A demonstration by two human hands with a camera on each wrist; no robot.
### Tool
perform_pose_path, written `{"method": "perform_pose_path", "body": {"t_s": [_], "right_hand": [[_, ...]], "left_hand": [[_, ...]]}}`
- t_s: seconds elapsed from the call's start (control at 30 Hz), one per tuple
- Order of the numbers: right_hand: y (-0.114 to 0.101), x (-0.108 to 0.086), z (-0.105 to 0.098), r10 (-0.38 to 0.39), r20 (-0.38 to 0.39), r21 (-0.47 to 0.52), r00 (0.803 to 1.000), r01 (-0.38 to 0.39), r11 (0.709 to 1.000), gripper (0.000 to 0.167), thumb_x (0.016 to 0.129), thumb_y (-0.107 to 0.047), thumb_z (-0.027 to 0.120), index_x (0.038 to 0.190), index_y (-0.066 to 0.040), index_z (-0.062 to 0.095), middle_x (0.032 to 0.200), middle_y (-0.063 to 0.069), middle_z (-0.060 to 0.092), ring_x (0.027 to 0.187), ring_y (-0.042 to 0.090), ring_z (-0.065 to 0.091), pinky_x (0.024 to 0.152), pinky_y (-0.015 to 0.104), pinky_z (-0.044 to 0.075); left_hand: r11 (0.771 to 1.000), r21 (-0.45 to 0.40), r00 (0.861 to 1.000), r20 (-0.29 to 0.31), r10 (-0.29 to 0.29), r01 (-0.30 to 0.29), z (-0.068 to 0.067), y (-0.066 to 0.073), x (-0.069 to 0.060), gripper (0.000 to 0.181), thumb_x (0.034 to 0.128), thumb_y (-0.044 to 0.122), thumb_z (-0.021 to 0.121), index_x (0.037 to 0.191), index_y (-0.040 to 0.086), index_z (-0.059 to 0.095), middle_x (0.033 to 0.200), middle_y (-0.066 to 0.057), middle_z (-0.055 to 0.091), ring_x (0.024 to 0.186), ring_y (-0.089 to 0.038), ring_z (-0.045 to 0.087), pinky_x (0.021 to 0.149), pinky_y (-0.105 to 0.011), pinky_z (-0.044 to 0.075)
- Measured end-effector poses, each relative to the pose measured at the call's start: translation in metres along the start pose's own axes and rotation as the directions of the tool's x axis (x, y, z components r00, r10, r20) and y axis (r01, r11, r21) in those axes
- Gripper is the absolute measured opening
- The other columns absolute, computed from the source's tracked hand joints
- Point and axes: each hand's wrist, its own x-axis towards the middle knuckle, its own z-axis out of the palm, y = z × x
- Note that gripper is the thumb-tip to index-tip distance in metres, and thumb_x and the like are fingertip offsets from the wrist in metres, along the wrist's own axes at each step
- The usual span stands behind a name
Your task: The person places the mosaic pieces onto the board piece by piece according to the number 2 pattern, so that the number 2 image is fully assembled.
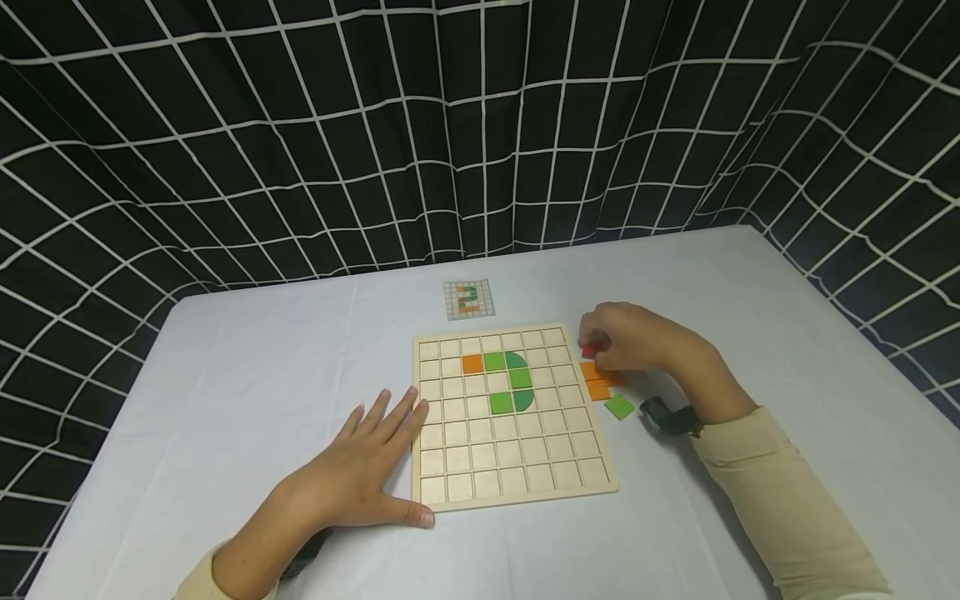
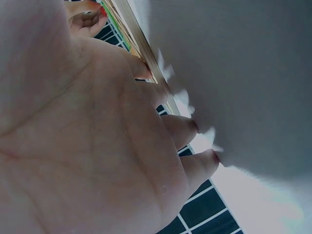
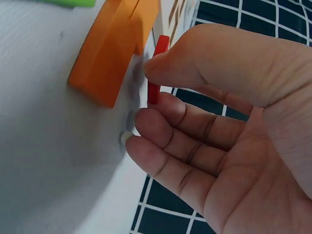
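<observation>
A red piece (image 1: 590, 352) is pinched between thumb and fingers of the right hand (image 1: 637, 336), just right of the wooden grid board (image 1: 517, 454). In the right wrist view the red piece (image 3: 158, 70) stands on edge in the right hand (image 3: 219, 112), close to orange pieces (image 3: 100, 58). The left hand (image 1: 352, 471) lies with fingers spread, its fingertips at the board's left edge. In the left wrist view the left hand (image 2: 97, 131) shows its palm, fingertips against the board's side and the cloth. The board holds an orange square (image 1: 472, 364), green squares (image 1: 501, 403) and rounded dark green pieces (image 1: 523, 400).
Orange squares (image 1: 597, 389) and a green square (image 1: 619, 407) lie on the white tablecloth (image 1: 487, 550) right of the board. A small pattern card (image 1: 469, 300) lies behind the board. A black gridded curtain (image 1: 480, 125) surrounds the table's back and sides.
</observation>
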Motion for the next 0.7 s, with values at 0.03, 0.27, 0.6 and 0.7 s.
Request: {"method": "perform_pose_path", "body": {"t_s": [0.03,0.27,0.6,0.7], "right_hand": [[-0.001,0.000,0.000,-0.006,0.004,0.004,1.000,0.006,1.000,0.021,0.075,0.004,0.073,0.089,-0.013,0.073,0.087,0.001,0.064,0.084,0.023,0.056,0.080,0.040,0.053],[-0.010,0.000,0.002,-0.058,0.008,0.014,0.998,0.058,0.998,0.023,0.075,0.005,0.071,0.085,-0.015,0.071,0.086,0.001,0.061,0.083,0.022,0.054,0.075,0.037,0.051],[-0.030,0.002,0.006,-0.163,0.041,0.057,0.986,0.161,0.985,0.020,0.079,0.007,0.069,0.084,-0.013,0.069,0.088,0.004,0.060,0.081,0.019,0.056,0.070,0.033,0.051],[-0.037,0.004,0.009,-0.214,0.054,0.041,0.975,0.212,0.976,0.020,0.080,0.007,0.069,0.085,-0.013,0.070,0.088,0.003,0.060,0.081,0.018,0.055,0.070,0.032,0.050]], "left_hand": [[1.000,0.001,1.000,-0.001,-0.001,0.001,0.000,0.000,0.000,0.125,0.0703,0.084,0.064,0.162,0.011,0.019,0.168,-0.006,0.005,0.151,-0.039,0.000,0.117,-0.062,0.007],[1.000,-0.002,1.000,0.007,-0.004,0.004,0.001,0.000,0.000,0.126,0.0700,0.084,0.064,0.161,0.011,0.019,0.168,-0.006,0.005,0.151,-0.038,0.000,0.117,-0.061,0.006],[1.000,0.007,1.000,0.005,0.002,-0.002,0.000,0.000,0.000,0.125,0.0706,0.085,0.062,0.162,0.011,0.018,0.168,-0.006,0.004,0.151,-0.038,0.000,0.117,-0.061,0.007],[1.000,0.007,1.000,0.005,0.001,-0.001,-0.001,0.000,0.000,0.125,0.0707,0.085,0.062,0.162,0.011,0.018,0.168,-0.006,0.004,0.151,-0.038,0.000,0.117,-0.061,0.007]]}}
